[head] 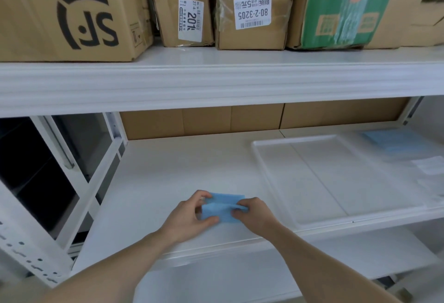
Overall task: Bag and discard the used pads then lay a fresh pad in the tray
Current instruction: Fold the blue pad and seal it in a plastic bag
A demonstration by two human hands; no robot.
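Both hands work over the white metal shelf (149,177), left of the tray. The left hand (189,216) pinches the near-left part of a small folded blue pad of soft sheet material (219,206), thumb under, fingers curled over the top edge. The right hand (254,214) pinches the pad's right side at the fold. The grip on opposite sides suggests the pad is being pulled open, probably a fresh one being unfolded before laying; whether it is fresh or used cannot be told for certain.

The shallow clear plastic rectangular tray (257,149) lies flat on the same shelf, well apart to the right, holding no pad, so it looks ready to receive one. Beyond its far-right corner sits a blurred pale blue stack in clear wrapping (394,141), likely the pad supply. No discard bag is in view.

On the shelf above, brown cardboard boxes (252,12) stand in a row.
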